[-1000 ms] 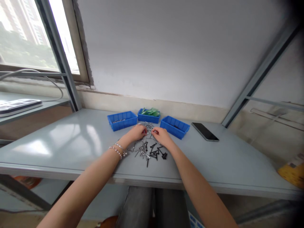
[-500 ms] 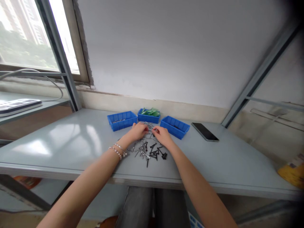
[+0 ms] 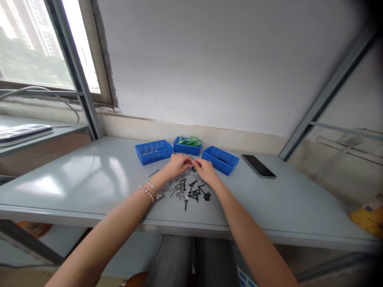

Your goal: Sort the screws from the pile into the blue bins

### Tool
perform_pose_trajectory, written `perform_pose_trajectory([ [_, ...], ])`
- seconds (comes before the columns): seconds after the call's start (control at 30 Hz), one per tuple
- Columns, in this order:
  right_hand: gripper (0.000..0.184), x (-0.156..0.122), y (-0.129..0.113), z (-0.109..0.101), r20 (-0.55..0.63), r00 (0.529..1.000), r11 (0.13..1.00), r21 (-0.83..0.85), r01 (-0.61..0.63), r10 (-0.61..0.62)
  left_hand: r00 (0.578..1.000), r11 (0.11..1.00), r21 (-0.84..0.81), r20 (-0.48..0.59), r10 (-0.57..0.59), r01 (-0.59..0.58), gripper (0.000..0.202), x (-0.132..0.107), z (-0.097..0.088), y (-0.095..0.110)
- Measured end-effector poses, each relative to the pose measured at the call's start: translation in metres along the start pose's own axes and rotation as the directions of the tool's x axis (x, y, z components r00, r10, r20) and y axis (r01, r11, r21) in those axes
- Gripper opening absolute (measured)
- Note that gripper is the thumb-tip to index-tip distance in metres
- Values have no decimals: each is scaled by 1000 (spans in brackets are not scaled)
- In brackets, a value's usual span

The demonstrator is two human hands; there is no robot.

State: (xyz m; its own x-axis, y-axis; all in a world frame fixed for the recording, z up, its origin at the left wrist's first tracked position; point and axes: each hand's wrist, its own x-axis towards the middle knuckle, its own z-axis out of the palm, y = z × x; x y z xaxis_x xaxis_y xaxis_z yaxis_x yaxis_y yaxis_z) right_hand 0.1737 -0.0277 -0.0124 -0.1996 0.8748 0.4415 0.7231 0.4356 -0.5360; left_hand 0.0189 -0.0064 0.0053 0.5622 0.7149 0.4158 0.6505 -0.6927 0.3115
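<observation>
A heap of silver and black screws (image 3: 187, 189) lies on the grey table (image 3: 89, 175) in front of me. My left hand (image 3: 177, 164), with bracelets on its wrist, rests on the heap's far end with fingers curled down. My right hand (image 3: 204, 170) sits beside it, fingertips almost touching the left hand's, fingers bent in a pinch over the screws. What each pinches is too small to make out. Behind the hands stand three blue bins: a left bin (image 3: 154, 151), a middle bin (image 3: 187, 146) with green pieces, and a right bin (image 3: 220, 159).
A black phone (image 3: 258, 166) lies flat to the right of the bins. A metal frame post (image 3: 323, 99) slants up at the right. A window and a shelf with a white device (image 3: 20, 133) are at the left. A yellow packet (image 3: 368, 217) sits at the far right.
Both hands have slid a little farther from me over the screw heap and come closer together, fingertips nearly meeting. The bins and phone have not moved.
</observation>
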Motion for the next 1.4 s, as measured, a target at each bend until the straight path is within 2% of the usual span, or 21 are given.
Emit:
perform_pose_trajectory([
  [0.17,28,1,2,1,3,1000,1000,-8,11,-11,999,1000,-29,-40,0,-1,11,1,-1,2],
  [0.33,27,1,-2,1,-1,1000,1000,-14,-9,9,997,998,-46,-55,50,-53,10,1,1,-1],
  [0.47,25,1,-3,0,-18,1000,1000,-11,-21,21,998,998,-37,-47,44,-46,16,0,3,-2],
  [0.67,23,0,-5,-2,-45,998,999,-39,-37,35,999,999,17,-13,31,-31,15,-2,3,-2],
  [0.87,21,0,-5,-2,-30,999,999,-37,-32,31,997,997,-8,-22,71,-71,18,-1,3,-3],
  [1.1,19,0,-4,-1,-18,999,999,-30,-42,41,994,993,-43,-23,110,-111,18,0,3,-4],
  [1.4,21,0,-5,-1,-10,999,999,24,-36,36,995,995,-33,-45,89,-91,9,2,6,-9],
])
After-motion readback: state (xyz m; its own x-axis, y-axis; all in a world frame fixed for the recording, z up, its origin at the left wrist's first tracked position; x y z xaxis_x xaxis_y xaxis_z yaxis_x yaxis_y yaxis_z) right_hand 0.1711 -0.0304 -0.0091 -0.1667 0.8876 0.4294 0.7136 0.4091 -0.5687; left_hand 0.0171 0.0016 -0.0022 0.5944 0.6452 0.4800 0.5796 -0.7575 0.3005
